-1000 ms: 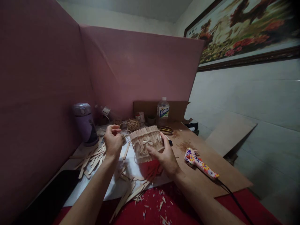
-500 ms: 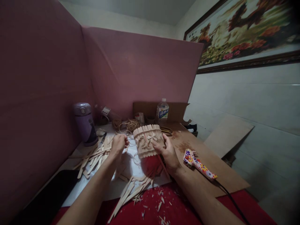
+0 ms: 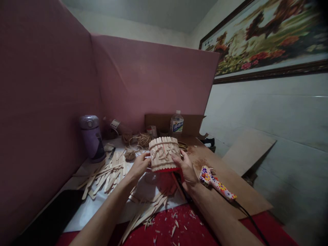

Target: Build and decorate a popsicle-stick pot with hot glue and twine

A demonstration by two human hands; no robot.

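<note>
The right hand (image 3: pixel 187 168) clasps a stick-clad holder (image 3: pixel 161 153), its longer side spanning between both hands. The left hand (image 3: pixel 139 165) curls beside its left edge, grip unclear.

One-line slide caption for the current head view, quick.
Right hand grips a stick-clad craft piece, left hand at its opposite side; loose sticks and a floral-patterned glue gun lie nearby.

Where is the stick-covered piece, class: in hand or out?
The stick-covered piece is in hand: the right hand grips it, thumb over its front. Whether the left hand touches it, I cannot tell.
</note>
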